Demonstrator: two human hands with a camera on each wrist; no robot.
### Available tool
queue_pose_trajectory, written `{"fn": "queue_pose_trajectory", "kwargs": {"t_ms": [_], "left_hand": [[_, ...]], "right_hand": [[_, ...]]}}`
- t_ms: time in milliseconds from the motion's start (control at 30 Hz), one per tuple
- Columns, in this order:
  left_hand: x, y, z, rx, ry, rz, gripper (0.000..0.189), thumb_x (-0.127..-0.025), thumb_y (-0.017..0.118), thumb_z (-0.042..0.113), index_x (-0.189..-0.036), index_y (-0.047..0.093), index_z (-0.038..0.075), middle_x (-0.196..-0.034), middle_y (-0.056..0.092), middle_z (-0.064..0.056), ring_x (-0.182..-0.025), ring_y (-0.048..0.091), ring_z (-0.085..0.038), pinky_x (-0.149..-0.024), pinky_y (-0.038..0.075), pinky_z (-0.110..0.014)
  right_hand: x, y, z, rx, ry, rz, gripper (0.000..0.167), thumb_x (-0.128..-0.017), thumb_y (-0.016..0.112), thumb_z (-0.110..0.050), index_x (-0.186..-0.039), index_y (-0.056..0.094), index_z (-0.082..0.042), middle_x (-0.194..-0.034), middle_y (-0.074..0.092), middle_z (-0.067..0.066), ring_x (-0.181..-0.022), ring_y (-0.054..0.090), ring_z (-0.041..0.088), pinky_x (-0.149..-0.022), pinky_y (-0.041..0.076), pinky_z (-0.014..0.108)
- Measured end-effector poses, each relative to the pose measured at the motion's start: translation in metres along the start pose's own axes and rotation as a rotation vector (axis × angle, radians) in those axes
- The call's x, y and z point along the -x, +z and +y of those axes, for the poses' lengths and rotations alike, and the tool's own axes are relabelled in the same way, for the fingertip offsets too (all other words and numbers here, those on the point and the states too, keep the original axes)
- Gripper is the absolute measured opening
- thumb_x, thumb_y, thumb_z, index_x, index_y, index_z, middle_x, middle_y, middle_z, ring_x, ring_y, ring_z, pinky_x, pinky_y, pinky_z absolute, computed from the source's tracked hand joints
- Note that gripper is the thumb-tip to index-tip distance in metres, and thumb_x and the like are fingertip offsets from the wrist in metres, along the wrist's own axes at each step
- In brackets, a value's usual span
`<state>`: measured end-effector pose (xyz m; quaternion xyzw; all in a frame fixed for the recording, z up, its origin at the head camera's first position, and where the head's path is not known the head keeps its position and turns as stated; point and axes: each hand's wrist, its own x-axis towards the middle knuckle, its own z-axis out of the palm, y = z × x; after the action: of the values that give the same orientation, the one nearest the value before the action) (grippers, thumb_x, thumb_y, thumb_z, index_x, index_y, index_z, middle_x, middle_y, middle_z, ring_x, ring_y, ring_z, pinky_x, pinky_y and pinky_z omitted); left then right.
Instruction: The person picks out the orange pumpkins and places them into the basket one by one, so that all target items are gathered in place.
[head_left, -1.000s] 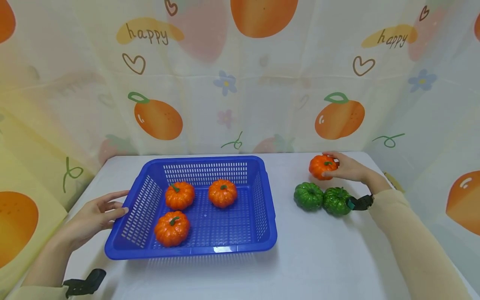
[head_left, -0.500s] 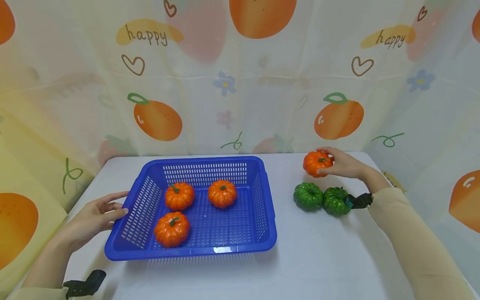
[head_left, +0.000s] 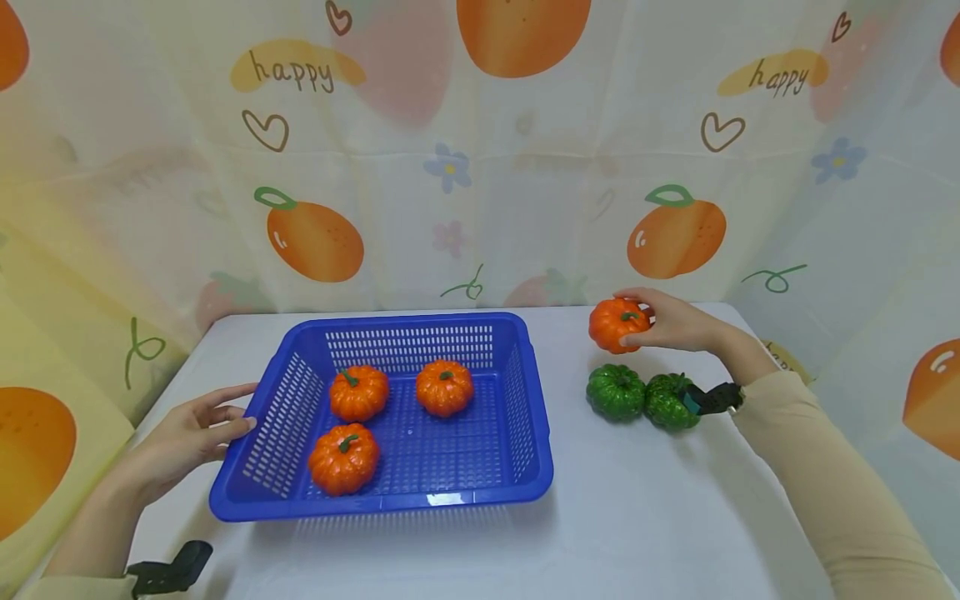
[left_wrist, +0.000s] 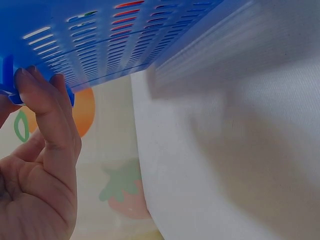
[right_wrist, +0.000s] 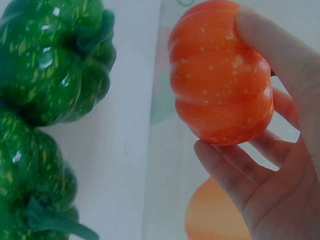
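Note:
In the head view my right hand (head_left: 678, 323) holds an orange pumpkin (head_left: 611, 325) above the far right part of the table. Thumb and fingers grip its sides in the right wrist view, where the pumpkin (right_wrist: 220, 75) shows speckled ribs. My left hand (head_left: 183, 433) pinches the left rim of a blue plastic basket (head_left: 382, 502). From below, the left wrist view shows curled fingers (left_wrist: 47, 110) at that rim. Inside the basket sit an orange pumpkin (head_left: 359, 393) at the back left, another orange pumpkin (head_left: 445, 388) near the middle and a third orange pumpkin (head_left: 344, 459) at the front left.
Two green pumpkins, one on the left (head_left: 616, 392) and one on the right (head_left: 670, 402), stand side by side on the white table (head_left: 637, 517), just in front of the held pumpkin. A printed curtain (head_left: 525, 200) hangs behind the table.
My right hand has carried the orange pumpkin leftward and slightly up, from behind the right green pumpkin to behind the left one. The left hand and the basket have stayed in place.

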<state>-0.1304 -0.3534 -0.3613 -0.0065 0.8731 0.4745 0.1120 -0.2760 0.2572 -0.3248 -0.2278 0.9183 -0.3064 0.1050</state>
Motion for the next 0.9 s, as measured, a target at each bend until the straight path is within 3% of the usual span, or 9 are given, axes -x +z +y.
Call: {"fn": "queue_pose_trajectory", "kwargs": {"t_ms": [900], "left_hand": [[0.001, 0.0, 0.001, 0.006, 0.006, 0.001, 0.068, -0.092, 0.056, 0.027, -0.144, 0.022, 0.0, -0.098, 0.055, -0.007, -0.083, 0.06, -0.011, -0.074, 0.053, -0.027]], "right_hand": [[-0.009, 0.009, -0.046, 0.028, -0.169, -0.048, 0.072, -0.08, 0.072, -0.028, -0.139, 0.035, -0.008, -0.132, 0.042, 0.011, -0.113, 0.046, 0.027, -0.089, 0.048, 0.043]]}}
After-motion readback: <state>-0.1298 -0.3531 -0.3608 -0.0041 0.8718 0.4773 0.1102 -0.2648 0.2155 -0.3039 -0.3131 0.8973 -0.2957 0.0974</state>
